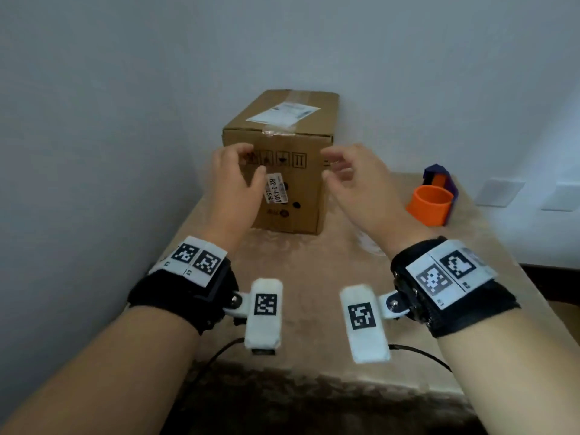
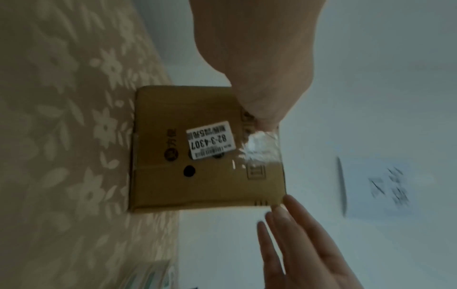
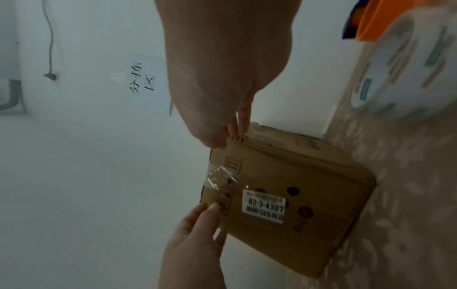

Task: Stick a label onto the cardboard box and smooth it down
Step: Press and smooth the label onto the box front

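The surface (image 1: 314,277) wears a tan cloth with pale flowers. The cardboard box (image 1: 292,196) stands at its far edge, near the wall. An orange ring (image 1: 430,205) sits by the far right edge. The left hand (image 1: 232,183) and right hand (image 1: 361,183) hang in front of the box — fingers loose, each grip wide and holding nothing. A white label (image 1: 275,192) sits stuck on the box's front face, by the left thumb.

The left hand (image 1: 233,183) covers the cardboard box (image 1: 292,196)'s left front edge and part of its label (image 1: 276,191); the label's small print is blurred.
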The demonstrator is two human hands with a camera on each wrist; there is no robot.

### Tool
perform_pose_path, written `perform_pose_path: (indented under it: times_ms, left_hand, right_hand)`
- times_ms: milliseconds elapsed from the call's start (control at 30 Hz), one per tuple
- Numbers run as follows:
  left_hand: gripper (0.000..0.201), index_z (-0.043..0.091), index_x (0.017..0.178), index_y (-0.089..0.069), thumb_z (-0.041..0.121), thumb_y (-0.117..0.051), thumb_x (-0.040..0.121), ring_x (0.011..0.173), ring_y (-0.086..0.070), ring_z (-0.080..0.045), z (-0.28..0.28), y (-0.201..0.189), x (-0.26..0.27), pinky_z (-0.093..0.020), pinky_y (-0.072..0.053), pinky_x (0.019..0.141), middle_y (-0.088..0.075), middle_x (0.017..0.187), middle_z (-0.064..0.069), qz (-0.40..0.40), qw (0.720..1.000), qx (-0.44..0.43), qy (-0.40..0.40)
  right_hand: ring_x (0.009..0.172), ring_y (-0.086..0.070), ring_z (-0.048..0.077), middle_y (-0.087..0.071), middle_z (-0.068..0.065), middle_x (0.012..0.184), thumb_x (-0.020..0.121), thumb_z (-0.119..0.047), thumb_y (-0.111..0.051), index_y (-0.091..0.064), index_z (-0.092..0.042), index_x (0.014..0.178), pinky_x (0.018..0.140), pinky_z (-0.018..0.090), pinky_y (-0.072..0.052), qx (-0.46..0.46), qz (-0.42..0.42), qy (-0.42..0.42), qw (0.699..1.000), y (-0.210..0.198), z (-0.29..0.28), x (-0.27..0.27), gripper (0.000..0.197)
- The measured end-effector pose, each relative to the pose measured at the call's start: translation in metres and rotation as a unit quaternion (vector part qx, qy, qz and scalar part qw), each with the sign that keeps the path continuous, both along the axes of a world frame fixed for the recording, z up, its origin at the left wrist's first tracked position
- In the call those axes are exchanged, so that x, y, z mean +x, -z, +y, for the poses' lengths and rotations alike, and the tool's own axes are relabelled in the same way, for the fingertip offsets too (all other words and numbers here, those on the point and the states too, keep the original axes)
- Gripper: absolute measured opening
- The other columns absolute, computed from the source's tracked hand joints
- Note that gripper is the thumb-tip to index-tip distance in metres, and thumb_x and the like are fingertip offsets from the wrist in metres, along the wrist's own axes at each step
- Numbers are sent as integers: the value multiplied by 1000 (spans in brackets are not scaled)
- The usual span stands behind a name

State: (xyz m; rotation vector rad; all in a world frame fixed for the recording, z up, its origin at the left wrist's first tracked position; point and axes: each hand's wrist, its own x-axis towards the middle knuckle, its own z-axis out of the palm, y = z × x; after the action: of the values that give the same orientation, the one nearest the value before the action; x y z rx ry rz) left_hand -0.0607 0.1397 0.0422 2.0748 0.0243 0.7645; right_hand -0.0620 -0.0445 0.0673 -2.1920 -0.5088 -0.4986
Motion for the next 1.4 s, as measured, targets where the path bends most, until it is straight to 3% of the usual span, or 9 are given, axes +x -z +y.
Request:
perform_pose_path:
  times_ms: [133, 233, 333, 467, 633, 867, 1000, 1133, 1400]
  left_hand:
    - [64, 27, 142, -26, 39, -57, 88, 140, -21, -26, 21, 2, 19, -45, -21, 118, -18, 151, -10, 38, 998, 35, -46]
    - [83, 39, 146, -7, 56, -57, 82, 140, -29, -18, 29, 3, 27, -46, -26, 116, -20, 156, -2, 77, 987, -122, 69]
    - [88, 38, 143, -16, 68, -59, 72, 127, -48, -15, 23, 6, 30, -46, -44, 105, -42, 144, 1, 76, 983, -149, 80]
    - [94, 25, 118, -41, 86, -58, 48, 106, -59, -20, 13, -3, 33, -43, -54, 90, -54, 118, -3, 65, 991, -113, -4]
    - [88, 14, 113, -43, 79, -61, 57, 108, -51, -25, 2, -12, 26, -46, -50, 92, -46, 114, -6, 43, 996, -52, -59]
    - [78, 12, 120, -41, 68, -62, 70, 109, -50, -22, 10, -3, 14, -43, -49, 95, -44, 119, -7, 42, 997, -43, -45]
    - [70, 17, 138, -32, 43, -65, 82, 116, -36, -9, 11, -5, 6, -11, -35, 96, -31, 136, -9, -51, 998, 4, -26]
    - [55, 27, 137, -42, 35, -62, 86, 133, -26, -28, 17, -6, 3, -33, -25, 109, -27, 148, -7, -17, 982, 186, 21]
    - [42, 25, 119, -53, 49, -58, 84, 119, -33, -33, 6, -11, 14, -27, -30, 90, -41, 131, -7, -15, 981, 188, -38]
  right_hand:
    - [138, -23, 22, -22, 7, 149, 89, -24, -58, -40, -27, 137, 114, 34, -24, -45, -40, 49, 997, 6, 19, 11, 51]
    - [145, -13, 22, -5, 5, 157, 88, -36, -58, -18, -38, 145, 116, 37, -21, 46, 43, 16, 998, 9, 30, 21, 70]
    - [132, -35, 18, -22, 9, 149, 87, -40, -59, -13, -37, 146, 107, 30, -32, 101, 79, -1, 992, 12, 38, 26, 74]
    - [88, -45, -3, -37, 6, 123, 85, -47, -58, -37, -32, 129, 90, 26, -48, 106, 42, 41, 993, 7, 34, 28, 51]
    - [74, -48, 6, -38, 3, 111, 83, -59, -52, -39, -29, 118, 76, 29, -49, 37, 24, 105, 993, -1, 28, 26, 49]
    - [97, -52, 21, -35, 2, 113, 85, -49, -57, -42, -27, 120, 87, 34, -52, 36, 10, 86, 996, 4, 31, 24, 45]
    - [118, -42, 27, -39, 13, 131, 83, -40, -61, -50, -18, 122, 100, 38, -38, 12, -98, 161, 982, 15, 38, 19, 46]
    - [119, -41, 30, -40, 15, 133, 80, -31, -64, -52, -22, 124, 101, 41, -35, -40, -117, 162, 979, 21, 34, 14, 46]
    - [115, -46, 25, -42, 7, 125, 82, -46, -61, -53, -18, 111, 99, 37, -45, 50, -46, 84, 994, 10, 36, 24, 40]
